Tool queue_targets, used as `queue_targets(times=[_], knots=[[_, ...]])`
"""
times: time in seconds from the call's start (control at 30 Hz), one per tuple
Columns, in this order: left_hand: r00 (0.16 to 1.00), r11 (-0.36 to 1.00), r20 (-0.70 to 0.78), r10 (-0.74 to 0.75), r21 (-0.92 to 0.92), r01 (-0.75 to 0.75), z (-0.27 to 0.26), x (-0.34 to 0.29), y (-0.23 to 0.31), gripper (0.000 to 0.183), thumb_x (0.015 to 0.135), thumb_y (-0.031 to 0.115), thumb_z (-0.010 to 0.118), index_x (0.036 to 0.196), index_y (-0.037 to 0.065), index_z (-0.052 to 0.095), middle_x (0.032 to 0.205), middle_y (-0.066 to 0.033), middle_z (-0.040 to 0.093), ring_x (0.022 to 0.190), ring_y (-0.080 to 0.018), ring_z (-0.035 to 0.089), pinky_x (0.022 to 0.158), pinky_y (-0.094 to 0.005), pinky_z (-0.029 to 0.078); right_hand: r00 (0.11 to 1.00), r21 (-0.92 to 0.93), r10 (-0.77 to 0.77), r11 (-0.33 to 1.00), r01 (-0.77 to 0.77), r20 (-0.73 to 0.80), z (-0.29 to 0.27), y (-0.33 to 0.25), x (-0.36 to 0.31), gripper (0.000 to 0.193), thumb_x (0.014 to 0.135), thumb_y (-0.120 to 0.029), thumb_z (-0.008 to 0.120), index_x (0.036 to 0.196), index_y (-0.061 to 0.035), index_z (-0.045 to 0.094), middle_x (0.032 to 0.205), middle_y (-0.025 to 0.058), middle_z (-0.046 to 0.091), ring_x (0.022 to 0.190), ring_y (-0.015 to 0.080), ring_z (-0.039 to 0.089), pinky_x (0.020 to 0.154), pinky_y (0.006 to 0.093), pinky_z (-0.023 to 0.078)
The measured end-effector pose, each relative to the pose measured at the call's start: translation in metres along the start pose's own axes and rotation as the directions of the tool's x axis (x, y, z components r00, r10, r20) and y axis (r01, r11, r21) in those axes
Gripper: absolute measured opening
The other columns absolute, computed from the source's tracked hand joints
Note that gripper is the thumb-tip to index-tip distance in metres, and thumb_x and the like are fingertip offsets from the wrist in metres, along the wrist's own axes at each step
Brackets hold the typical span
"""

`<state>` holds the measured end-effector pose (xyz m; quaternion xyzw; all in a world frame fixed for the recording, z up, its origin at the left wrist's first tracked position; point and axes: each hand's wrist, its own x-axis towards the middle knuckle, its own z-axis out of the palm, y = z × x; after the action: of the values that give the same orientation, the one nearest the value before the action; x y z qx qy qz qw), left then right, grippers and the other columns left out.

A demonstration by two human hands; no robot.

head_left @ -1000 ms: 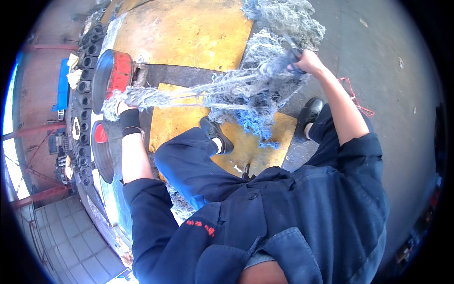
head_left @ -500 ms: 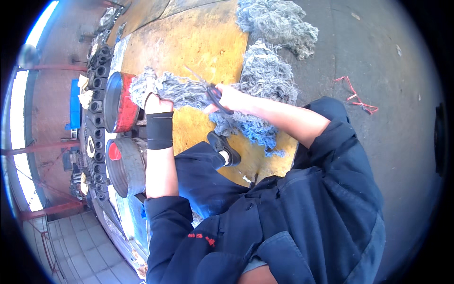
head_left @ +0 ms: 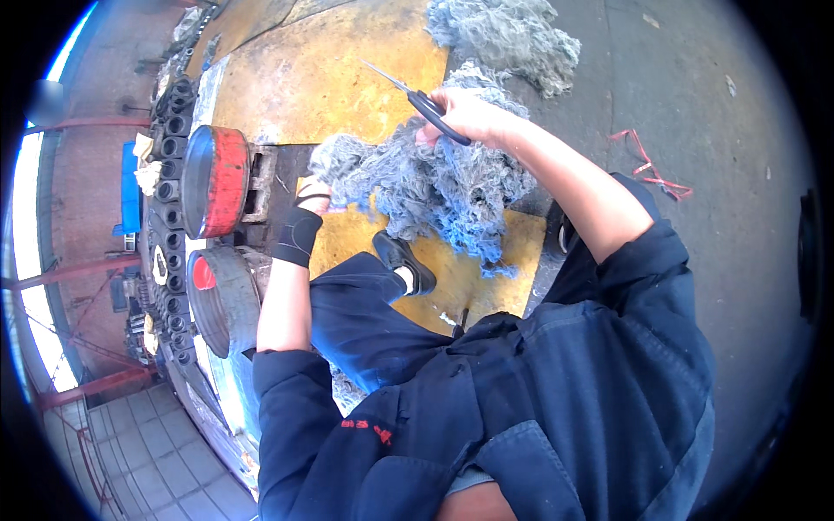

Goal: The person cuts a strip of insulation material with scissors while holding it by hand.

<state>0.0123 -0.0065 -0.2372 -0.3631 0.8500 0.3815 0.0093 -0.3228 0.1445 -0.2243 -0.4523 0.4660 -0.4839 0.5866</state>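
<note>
My left hand (head_left: 314, 194), with a black wrist wrap behind it, grips the left end of a tangled grey yarn bundle (head_left: 369, 169). Its fingertips are partly hidden by the strands. In my right hand (head_left: 460, 113) is a pair of black-handled scissors (head_left: 424, 106), the blades pointing up and to the left above the bundle. The fingers of that hand are closed around the handles and touch the top of the yarn. The bundle runs into a larger grey heap with a blue patch (head_left: 473, 234) at its lower edge.
Another grey yarn heap (head_left: 512, 39) lies beyond on the dark floor. On the left stand a red-sided drum (head_left: 228, 182) and a grey drum (head_left: 234, 304), with rows of dark cylindrical parts (head_left: 174, 148) behind. A red strap (head_left: 643, 161) lies to the right.
My right hand has moved up and right with the scissors. My left hand has come slightly right and down, away from the red drum, and the stretched yarn now hangs looser and bunched.
</note>
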Motion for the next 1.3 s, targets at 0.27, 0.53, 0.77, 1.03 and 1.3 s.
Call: queue_targets(times=[0.27,0.53,0.77,1.03,1.3], knots=[[0.871,0.948,0.490,-0.035,-0.259,0.184,0.038,-0.029,0.089,0.029,0.084,0.007,0.058,0.112,0.000,0.056,0.105,-0.0136,0.062,0.097,-0.0240,0.059,0.087,-0.0369,0.047,0.993,-0.106,-0.097,0.990,0.090,-0.061,0.009,-0.007,0.018,0.038,0.071,-0.021,0.076,0.094,0.0008,0.055,0.077,0.0036,0.061,0.065,0.0120,0.057,0.061,0.0256,0.045],[0.929,0.323,-0.286,-0.233,-0.924,-0.204,0.056,-0.056,0.124,0.037,0.087,0.010,0.054,0.123,0.003,0.047,0.120,-0.0102,0.054,0.108,-0.0215,0.052,0.093,-0.0365,0.043,0.974,0.347,0.143,0.917,-0.198,0.178,0.037,0.040,0.022,0.020,0.079,-0.026,0.071,0.083,-0.0089,0.062,0.061,-0.0025,0.055,0.047,0.0037,0.043,0.039,0.0184,0.028],[0.705,0.660,-0.659,-0.263,-0.655,-0.367,0.001,-0.044,0.069,0.026,0.085,0.004,0.054,0.111,0.005,0.055,0.098,-0.0079,0.062,0.080,-0.0192,0.059,0.063,-0.0299,0.048,0.913,0.091,0.235,0.956,-0.279,0.334,0.060,0.051,0.009,0.026,0.075,-0.026,0.073,0.086,-0.0059,0.060,0.070,0.0030,0.064,0.059,0.0078,0.055,0.045,0.0199,0.033],[0.581,0.908,-0.774,0.251,0.396,0.136,-0.030,-0.051,0.019,0.011,0.075,0.000,0.049,0.083,0.000,0.057,0.084,-0.0135,0.059,0.070,-0.0239,0.057,0.065,-0.0325,0.046,0.969,-0.080,0.168,0.985,-0.156,0.181,0.046,0.060,0.021,0.019,0.076,-0.012,0.069,0.088,-0.0001,0.059,0.074,0.0047,0.064,0.064,0.0108,0.060,0.058,0.0238,0.046],[0.979,0.988,0.196,0.050,-0.156,-0.020,0.075,-0.041,0.067,0.049,0.073,0.010,0.066,0.118,0.001,0.052,0.114,-0.0135,0.058,0.106,-0.0275,0.054,0.091,-0.0320,0.042,1.000,-0.015,0.019,1.000,-0.018,0.003,0.031,0.042,0.027,0.023,0.076,-0.011,0.071,0.088,-0.0003,0.054,0.072,0.0050,0.062,0.065,0.0129,0.060,0.059,0.0256,0.048]])
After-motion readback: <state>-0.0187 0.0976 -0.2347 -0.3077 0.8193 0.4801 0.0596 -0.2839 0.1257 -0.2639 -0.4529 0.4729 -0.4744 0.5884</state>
